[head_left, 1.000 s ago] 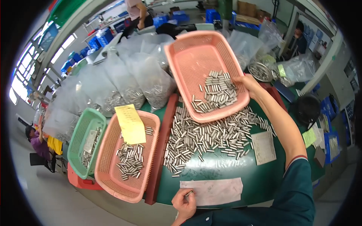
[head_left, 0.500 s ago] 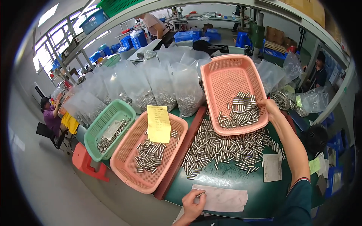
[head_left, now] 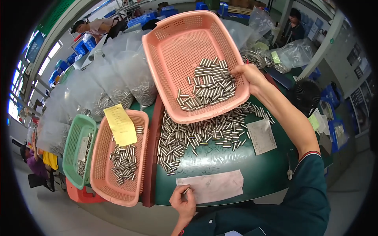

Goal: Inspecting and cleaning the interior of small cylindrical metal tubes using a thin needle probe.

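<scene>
My right hand (head_left: 252, 78) grips the right rim of a pink plastic basket (head_left: 177, 47), which it holds tilted above the table. Short metal pins (head_left: 212, 84) lie gathered in the basket's lower right part. Beneath it, a wide heap of the same pins (head_left: 185, 143) spreads over the green table (head_left: 212, 165). Near the front edge, my left hand (head_left: 184, 201) is closed around a small metal pin (head_left: 186, 190), only its end showing. That hand rests at the left end of a white paper sheet (head_left: 214, 187).
Left of a dark red rail (head_left: 152, 157) stand another pink basket (head_left: 96, 173) with pins and a yellow note (head_left: 120, 125), and a green basket (head_left: 67, 157). Clear bags of pins (head_left: 138, 74) line the back. A paper slip (head_left: 262, 135) and a black fan (head_left: 306, 94) are at right.
The view has turned right, so the scene shifts left. The pink basket in my right hand now looks larger and nearer. My left hand stays closed by the white sheet.
</scene>
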`<state>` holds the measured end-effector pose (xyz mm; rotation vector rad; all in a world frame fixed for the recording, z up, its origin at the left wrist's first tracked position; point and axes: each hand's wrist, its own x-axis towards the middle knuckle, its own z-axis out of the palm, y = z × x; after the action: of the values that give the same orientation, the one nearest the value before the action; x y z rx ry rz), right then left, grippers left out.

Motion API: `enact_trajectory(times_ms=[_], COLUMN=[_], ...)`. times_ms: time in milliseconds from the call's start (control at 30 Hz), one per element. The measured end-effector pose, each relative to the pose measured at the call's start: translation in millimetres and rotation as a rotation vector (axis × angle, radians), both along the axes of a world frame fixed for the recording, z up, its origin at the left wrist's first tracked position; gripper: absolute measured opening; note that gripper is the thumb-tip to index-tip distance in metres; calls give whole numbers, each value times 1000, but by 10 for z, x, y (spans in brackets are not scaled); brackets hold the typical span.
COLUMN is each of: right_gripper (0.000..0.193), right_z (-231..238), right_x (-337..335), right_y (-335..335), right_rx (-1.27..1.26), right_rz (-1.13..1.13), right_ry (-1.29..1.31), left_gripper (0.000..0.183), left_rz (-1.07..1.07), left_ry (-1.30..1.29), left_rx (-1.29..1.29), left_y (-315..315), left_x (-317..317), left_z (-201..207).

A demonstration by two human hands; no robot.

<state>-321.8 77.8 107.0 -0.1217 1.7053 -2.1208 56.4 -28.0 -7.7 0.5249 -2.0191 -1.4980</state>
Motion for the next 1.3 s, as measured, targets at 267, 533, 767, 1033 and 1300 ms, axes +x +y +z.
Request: enact_trajectory(times_ms=[267, 533, 767, 1033, 1300], right_gripper=[22, 25, 30, 20, 23], right_z=[70, 108, 88, 190, 156], right_x=[257, 356, 394, 499, 505], right_y=[163, 273, 339, 360, 373], right_rx=[-15, -29, -3, -20, -26], right_rz=[-25, -3, 5, -46, -31], right_ry=[-8, -13, -58, -43, -35], left_gripper=[8, 8, 8, 9, 9], left_rz=[-23, -17, -4, 5, 56], left_ry=[-35, -48, -33, -28, 42], left_rx=[-2, 7, 0, 1, -31], left_y=[28, 26, 50, 55, 46], left_x=[4, 7, -7, -13, -55], left_z=[26, 52, 62, 58, 29])
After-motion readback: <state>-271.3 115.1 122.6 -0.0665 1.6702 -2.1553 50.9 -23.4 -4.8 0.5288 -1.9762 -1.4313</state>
